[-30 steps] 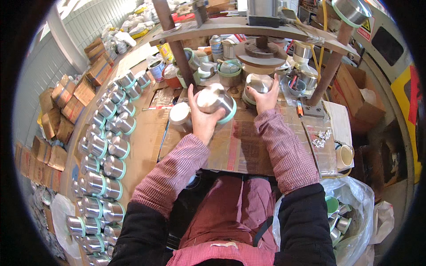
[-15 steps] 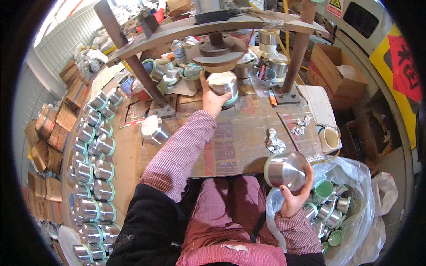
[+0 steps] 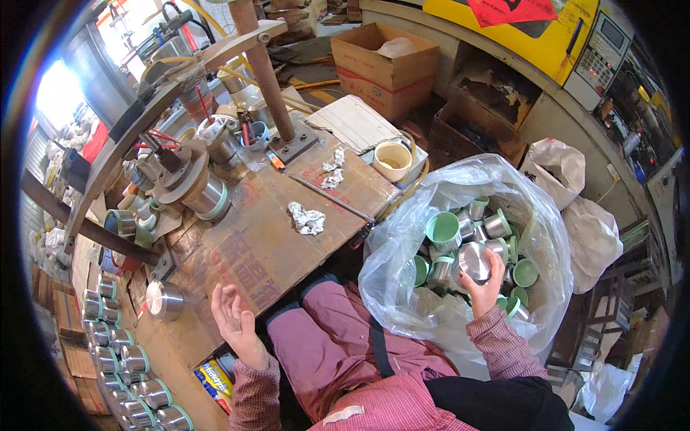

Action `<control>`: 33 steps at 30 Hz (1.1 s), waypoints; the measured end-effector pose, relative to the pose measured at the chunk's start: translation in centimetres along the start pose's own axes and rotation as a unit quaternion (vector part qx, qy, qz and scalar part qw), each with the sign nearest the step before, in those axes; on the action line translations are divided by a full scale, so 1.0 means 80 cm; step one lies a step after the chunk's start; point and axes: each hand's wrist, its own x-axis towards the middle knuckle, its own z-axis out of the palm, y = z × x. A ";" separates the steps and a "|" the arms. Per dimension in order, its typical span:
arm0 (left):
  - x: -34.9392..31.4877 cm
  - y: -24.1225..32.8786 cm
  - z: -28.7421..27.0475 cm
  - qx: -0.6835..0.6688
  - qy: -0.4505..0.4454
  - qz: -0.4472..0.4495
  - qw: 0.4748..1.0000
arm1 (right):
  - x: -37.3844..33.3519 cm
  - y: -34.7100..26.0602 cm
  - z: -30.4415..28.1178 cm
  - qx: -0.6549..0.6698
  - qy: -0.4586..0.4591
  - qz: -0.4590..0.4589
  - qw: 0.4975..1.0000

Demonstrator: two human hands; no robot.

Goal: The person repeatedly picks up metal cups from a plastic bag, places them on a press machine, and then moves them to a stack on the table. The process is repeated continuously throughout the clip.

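My right hand (image 3: 486,286) grips a shiny steel cup (image 3: 471,260) over a clear plastic bag (image 3: 388,276). Inside the bag lie several steel cups with pale green linings, such as an open-mouthed green one (image 3: 443,228). My left hand (image 3: 238,325) is empty, its fingers apart, raised near the front edge of the cardboard-covered table (image 3: 287,248). Beneath the round press head (image 3: 180,172) stands another steel cup (image 3: 213,197) with a green rim, touched by neither hand. A further steel cup (image 3: 164,299) sits on the table left of my left hand.
Rows of steel cups (image 3: 134,359) stand at the lower left. On the table are crumpled foil (image 3: 306,218), a thin metal rod (image 3: 330,196) and a beige cup (image 3: 392,159). Press posts (image 3: 267,79) rise at the back. White sacks (image 3: 591,237) lie beyond the bag.
The view has turned right. My left hand has let go of the cup under the press and drawn back. My right hand, holding a steel cup, has moved from the table edge over the bag.
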 end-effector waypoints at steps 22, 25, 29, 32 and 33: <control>-0.182 -0.025 -0.132 -0.009 0.130 -0.112 0.985 | -0.209 -0.138 0.187 0.356 -0.518 0.049 0.777; -0.196 -0.026 -0.142 0.031 0.170 -0.124 0.977 | -0.212 -0.149 0.182 0.337 -0.544 0.035 0.768; -0.214 -0.017 -0.161 0.055 0.230 -0.123 0.964 | -0.211 -0.157 0.181 0.316 -0.563 0.007 0.763; -0.227 0.007 -0.195 0.116 0.276 -0.210 0.931 | -0.213 -0.157 0.182 0.311 -0.590 0.072 0.742; -0.237 0.020 -0.206 0.189 0.290 -0.217 0.913 | -0.214 -0.157 0.183 0.279 -0.596 0.028 0.753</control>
